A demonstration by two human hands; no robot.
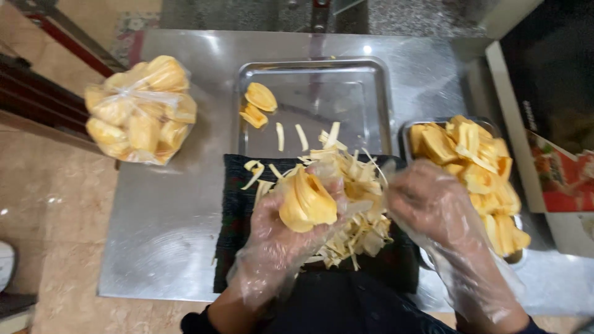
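right hand (pixel 427 201) blurred, box (pixel 550 111) cut off at right edge

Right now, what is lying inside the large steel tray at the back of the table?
Inside the large rectangular steel tray lie two yellow fruit pods and a few pale fibrous strips. Its near edge is covered by the heap of pale fruit fibres, so anything there is hidden.

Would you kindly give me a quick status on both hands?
Left hand gloved, gripping jackfruit pod. Right hand gloved, resting by pale fibre pile. Nothing obstructing.
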